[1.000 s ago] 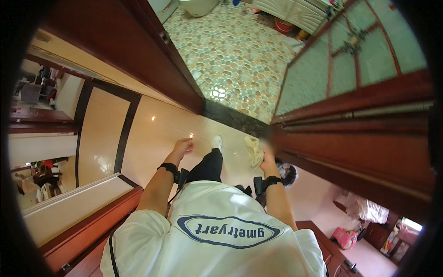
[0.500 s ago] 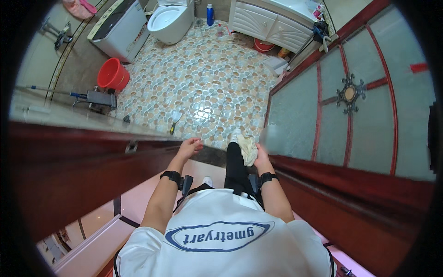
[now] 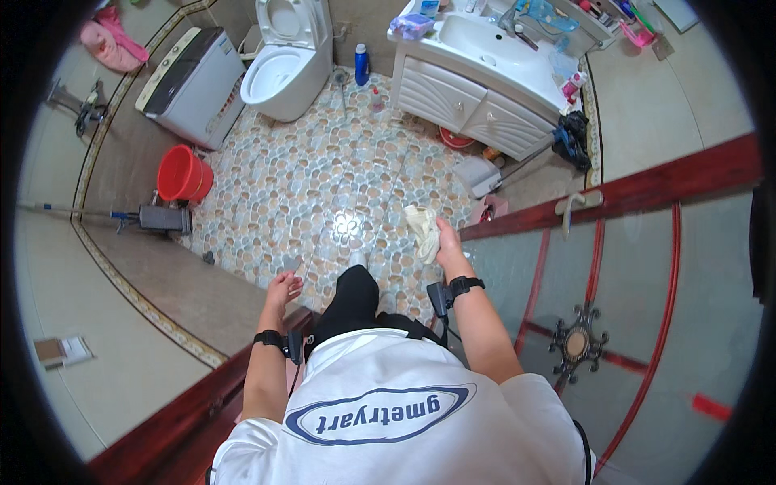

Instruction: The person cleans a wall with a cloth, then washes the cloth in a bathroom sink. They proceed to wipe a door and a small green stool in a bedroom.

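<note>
A crumpled cream-coloured cloth (image 3: 424, 230) hangs from my right hand (image 3: 449, 242), whose fingers are closed on it, over the pebble-patterned floor. My left hand (image 3: 284, 288) is in the air on the left side, its fingers loosely bent and holding nothing. Just past its fingertips the blade of a scraper (image 3: 292, 263) shows on the floor; the hand hides its handle. Both wrists carry black straps with small devices. One of my legs is forward, in black trousers, with a white shoe partly in sight.
A glass-paned door (image 3: 630, 267) with a red frame stands open at my right. Ahead are a washing machine (image 3: 196, 89), a toilet (image 3: 283, 85), a blue bottle (image 3: 361, 65) and a sink cabinet (image 3: 461, 101). A red bucket (image 3: 184, 175) and a flat mop (image 3: 166, 218) are at the left wall.
I have stepped forward through the doorway into the bathroom, so the door frame has slid back. The cloth is still in my right hand, now held farther forward.
</note>
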### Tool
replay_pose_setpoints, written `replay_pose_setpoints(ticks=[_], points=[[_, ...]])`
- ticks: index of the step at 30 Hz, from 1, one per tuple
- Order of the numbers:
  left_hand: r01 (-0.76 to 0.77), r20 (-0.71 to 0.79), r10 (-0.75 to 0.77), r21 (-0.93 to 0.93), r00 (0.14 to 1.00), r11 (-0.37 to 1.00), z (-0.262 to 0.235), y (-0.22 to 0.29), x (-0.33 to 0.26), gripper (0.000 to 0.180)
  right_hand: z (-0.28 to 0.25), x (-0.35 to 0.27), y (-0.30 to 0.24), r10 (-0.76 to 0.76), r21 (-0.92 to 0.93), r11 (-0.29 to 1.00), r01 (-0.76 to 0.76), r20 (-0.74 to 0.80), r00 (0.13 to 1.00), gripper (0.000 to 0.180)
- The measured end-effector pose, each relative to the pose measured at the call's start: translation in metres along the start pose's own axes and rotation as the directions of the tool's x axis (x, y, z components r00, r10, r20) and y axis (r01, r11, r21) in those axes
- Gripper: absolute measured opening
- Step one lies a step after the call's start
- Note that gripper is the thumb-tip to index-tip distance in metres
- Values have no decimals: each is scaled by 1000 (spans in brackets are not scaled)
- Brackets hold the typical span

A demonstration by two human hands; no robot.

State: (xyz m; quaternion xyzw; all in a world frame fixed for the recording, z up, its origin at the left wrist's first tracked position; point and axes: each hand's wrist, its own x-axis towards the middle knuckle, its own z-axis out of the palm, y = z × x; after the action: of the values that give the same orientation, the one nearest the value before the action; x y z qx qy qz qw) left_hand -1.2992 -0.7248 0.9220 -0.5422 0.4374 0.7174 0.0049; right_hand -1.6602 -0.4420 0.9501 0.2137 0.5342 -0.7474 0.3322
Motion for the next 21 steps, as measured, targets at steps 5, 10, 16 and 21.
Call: replay_pose_setpoints(ticks=[5,10,16,21], points=[[-6,53,6,5,999,1000,39,93,83,28,32,59,-45,171,136,977,-167,-22,985,42],[-85,64,76,144,995,986,116,240,202,33,42,124,-134,64,333,943,-10,-153,986,41],[-315,392,193,277,900,908,298,409,248,35,57,165,-239,-115,376,902,214,-270,956,40],[-374,599,176,222,781,901,425,478,246,37,94,195,-332,-176,392,886,247,-207,962,46]])
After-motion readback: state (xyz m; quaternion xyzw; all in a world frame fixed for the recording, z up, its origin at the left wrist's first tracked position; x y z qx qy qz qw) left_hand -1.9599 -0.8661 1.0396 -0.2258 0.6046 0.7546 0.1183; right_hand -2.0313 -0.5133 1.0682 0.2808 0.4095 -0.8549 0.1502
